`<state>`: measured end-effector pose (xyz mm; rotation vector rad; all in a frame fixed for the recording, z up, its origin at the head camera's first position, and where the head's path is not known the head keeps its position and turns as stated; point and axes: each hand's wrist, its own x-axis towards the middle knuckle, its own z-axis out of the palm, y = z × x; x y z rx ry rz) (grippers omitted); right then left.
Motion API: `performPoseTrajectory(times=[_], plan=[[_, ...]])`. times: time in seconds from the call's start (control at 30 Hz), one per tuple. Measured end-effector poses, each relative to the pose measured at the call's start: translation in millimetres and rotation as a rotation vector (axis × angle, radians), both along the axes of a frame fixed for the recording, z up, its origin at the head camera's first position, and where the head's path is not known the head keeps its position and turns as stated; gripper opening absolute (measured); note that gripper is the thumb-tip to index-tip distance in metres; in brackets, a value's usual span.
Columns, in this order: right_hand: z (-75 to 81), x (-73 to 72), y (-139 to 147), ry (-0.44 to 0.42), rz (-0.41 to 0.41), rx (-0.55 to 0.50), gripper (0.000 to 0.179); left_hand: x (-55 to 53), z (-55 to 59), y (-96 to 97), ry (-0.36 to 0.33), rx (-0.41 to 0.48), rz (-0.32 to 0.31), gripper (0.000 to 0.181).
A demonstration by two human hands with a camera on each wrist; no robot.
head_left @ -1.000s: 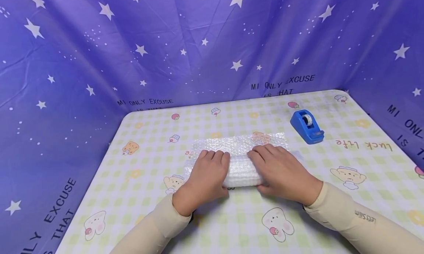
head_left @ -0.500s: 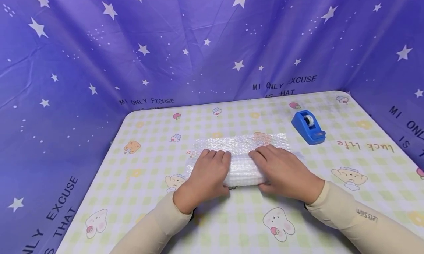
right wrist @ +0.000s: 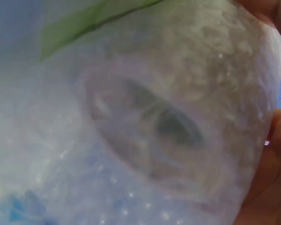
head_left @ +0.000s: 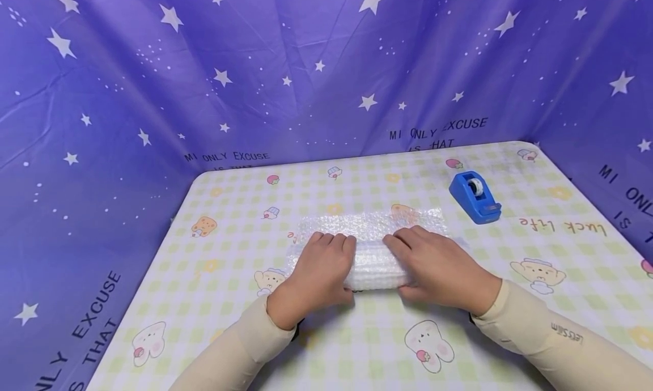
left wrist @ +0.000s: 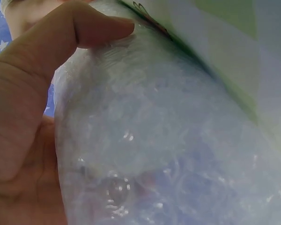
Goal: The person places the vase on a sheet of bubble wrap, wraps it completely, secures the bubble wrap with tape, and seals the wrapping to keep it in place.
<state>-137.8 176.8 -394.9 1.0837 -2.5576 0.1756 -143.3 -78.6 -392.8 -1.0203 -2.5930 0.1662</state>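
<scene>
A roll of clear bubble wrap (head_left: pixel 376 263) lies across the middle of the table, its flat end (head_left: pixel 357 224) spread out on the far side. My left hand (head_left: pixel 321 272) grips the roll's left part, thumb on the near side and fingers over the top. On the right part, my right hand (head_left: pixel 436 269) holds it the same way. In the left wrist view, the left thumb (left wrist: pixel 105 30) presses into the bubble wrap (left wrist: pixel 145 122). Through the wrap in the right wrist view shows a blurred oval rim (right wrist: pixel 152 136); what it belongs to I cannot tell.
A blue tape dispenser (head_left: pixel 476 201) with a roll of tape stands beyond the right hand, at the table's right rear. The table (head_left: pixel 178 289) wears a green checked cloth with printed figures. Purple star-patterned curtains (head_left: pixel 285 68) hang behind and at both sides.
Both hands keep their hold on the bubble wrap and stay almost in place. The near edge of the roll has come very slightly toward me. The head view has shifted a little.
</scene>
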Motion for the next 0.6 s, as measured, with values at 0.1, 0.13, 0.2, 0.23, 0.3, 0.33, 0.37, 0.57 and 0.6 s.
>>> performPoseTrajectory(times=[0.1, 0.13, 0.2, 0.23, 0.3, 0.33, 0.37, 0.57, 0.6], plan=[[0.9, 0.6, 0.5, -0.011, 0.012, -0.005, 0.084, 0.5, 0.9, -0.4, -0.015, -0.002, -0.004, 0.069], [1.1, 0.7, 0.8, -0.015, 0.016, -0.007, 0.085, 0.8, 1.2, -0.5, -0.020, -0.002, -0.006, 0.069], [1.6, 0.6, 1.6, -0.022, 0.023, -0.011, 0.085, 1.1, 1.6, -0.7, -0.033, -0.001, -0.010, 0.068], [1.8, 0.5, 1.9, -0.026, 0.026, -0.013, 0.085, 1.5, 2.0, -0.8, -0.041, -0.002, -0.012, 0.068], [2.1, 0.5, 2.5, -0.032, 0.032, -0.014, 0.084, 2.2, 2.6, -1.1, -0.055, -0.005, -0.015, 0.068], [2.4, 0.6, 2.7, -0.035, 0.034, -0.015, 0.084, 2.7, 3.1, -1.3, -0.064, -0.006, -0.015, 0.068], [2.6, 0.7, 2.9, -0.038, 0.036, -0.016, 0.084, 3.1, 3.7, -1.4, -0.072, -0.007, -0.016, 0.068], [3.5, 2.6, 2.6, -0.062, 0.037, -0.016, 0.082, 3.9, 5.2, -1.7, -0.106, -0.018, -0.017, 0.066], [3.6, 2.9, 2.4, -0.069, 0.035, -0.015, 0.082, 3.9, 5.1, -1.8, -0.107, -0.021, -0.018, 0.065]])
